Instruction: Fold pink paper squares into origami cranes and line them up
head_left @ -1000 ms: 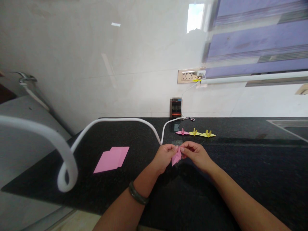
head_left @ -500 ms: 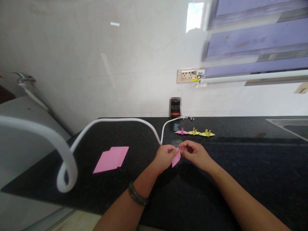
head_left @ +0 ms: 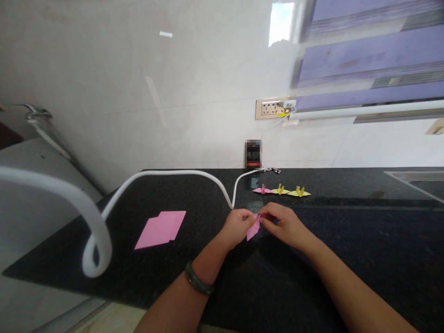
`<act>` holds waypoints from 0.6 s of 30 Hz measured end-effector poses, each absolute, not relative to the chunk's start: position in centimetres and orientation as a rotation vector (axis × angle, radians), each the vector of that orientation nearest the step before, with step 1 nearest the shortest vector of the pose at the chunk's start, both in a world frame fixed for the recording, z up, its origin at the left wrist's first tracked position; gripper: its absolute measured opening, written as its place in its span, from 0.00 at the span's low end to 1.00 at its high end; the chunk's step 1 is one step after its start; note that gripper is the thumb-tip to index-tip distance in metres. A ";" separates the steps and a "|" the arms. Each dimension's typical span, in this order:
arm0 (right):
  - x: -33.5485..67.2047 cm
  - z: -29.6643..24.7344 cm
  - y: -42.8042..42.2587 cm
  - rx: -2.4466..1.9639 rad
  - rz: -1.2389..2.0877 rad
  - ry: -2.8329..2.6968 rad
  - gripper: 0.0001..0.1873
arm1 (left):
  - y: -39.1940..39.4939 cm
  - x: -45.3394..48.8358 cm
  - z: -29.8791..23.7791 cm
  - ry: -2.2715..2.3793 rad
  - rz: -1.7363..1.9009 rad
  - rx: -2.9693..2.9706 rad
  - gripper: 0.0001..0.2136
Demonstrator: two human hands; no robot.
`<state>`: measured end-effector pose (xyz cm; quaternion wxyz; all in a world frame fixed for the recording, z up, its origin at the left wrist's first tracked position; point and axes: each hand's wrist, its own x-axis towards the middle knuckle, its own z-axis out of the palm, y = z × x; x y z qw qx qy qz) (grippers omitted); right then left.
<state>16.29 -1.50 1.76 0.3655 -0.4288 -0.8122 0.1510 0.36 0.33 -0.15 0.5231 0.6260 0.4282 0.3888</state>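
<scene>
A small piece of folded pink paper [head_left: 253, 231] is held between my two hands above the dark counter. My left hand [head_left: 239, 226] pinches its upper part between thumb and fingers. At its upper right edge, the thumb and fingertips of my right hand [head_left: 282, 224] are closed on the same paper. My fingers hide part of the folds. Just beyond my hands stand three paper cranes in a row: a pink crane [head_left: 262, 189], a yellow crane [head_left: 280, 189] and another yellow crane [head_left: 299, 192].
Pink paper sheets [head_left: 159, 230] lie overlapping on the black counter [head_left: 208, 194] to the left. A thick white flexible stand [head_left: 97, 231] loops across the left side. A dark device [head_left: 253, 155] leans on the wall below a socket [head_left: 270, 109]. A sink edge [head_left: 412, 185] shows at right.
My right hand has turned slightly, its fingertips drawing closer together on the folded paper's edge. The paper has tilted a little. My left hand stays almost still.
</scene>
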 end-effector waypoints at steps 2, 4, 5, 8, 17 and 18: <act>16.3 1.8 -1.5 -1.084 0.373 -2.115 0.06 | 0.3 0.4 -0.1 1.031 0.918 1.484 0.13; 16.3 1.9 -1.6 -1.088 0.359 -2.135 0.05 | 0.3 0.5 -0.2 1.021 0.906 1.450 0.13; 16.4 1.9 -1.6 -1.095 0.351 -2.141 0.05 | 0.3 0.5 -0.2 0.998 0.897 1.419 0.13; 16.4 1.7 -1.6 -1.126 0.326 -2.128 0.05 | 0.2 0.4 -0.2 0.886 0.837 1.305 0.14; 16.3 1.7 -1.6 -1.115 0.342 -2.085 0.05 | 0.2 0.3 0.0 0.849 0.822 1.180 0.15; 16.3 1.8 -1.6 -1.113 0.343 -2.091 0.05 | 0.2 0.3 0.0 0.842 0.829 1.168 0.15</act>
